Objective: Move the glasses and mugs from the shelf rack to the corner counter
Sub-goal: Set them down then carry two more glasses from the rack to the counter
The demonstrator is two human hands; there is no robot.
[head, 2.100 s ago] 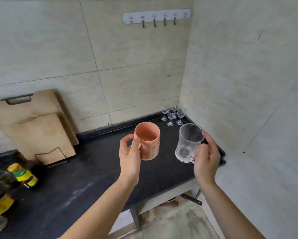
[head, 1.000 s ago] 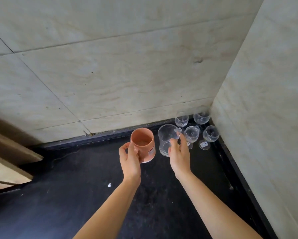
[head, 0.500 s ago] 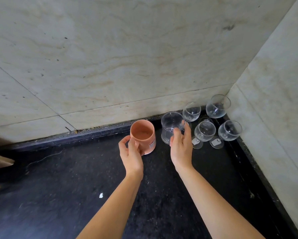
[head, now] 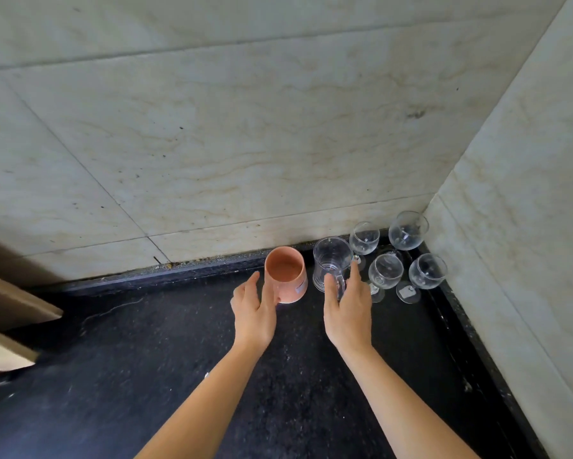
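An orange mug (head: 286, 273) stands upright on the black corner counter (head: 139, 376) close to the back wall. Just right of it stands a clear glass mug (head: 331, 260), handle turned toward me. My left hand (head: 255, 313) is behind the orange mug with fingers spread, the thumb still against its near side. My right hand (head: 348, 309) has its fingers stretched out, thumb and forefinger on either side of the glass mug's handle without closing on it. Several small stemmed glasses (head: 386, 271) stand in the corner to the right.
Tiled walls meet at the right behind the stemmed glasses. The edges of wooden cutting boards (head: 10, 306) lean in from the left. A raised black lip (head: 460, 326) runs along the counter's right side.
Both hands carried the mugs into the corner and set them down on the counter. The fingers of both hands have since loosened and spread off the handles.
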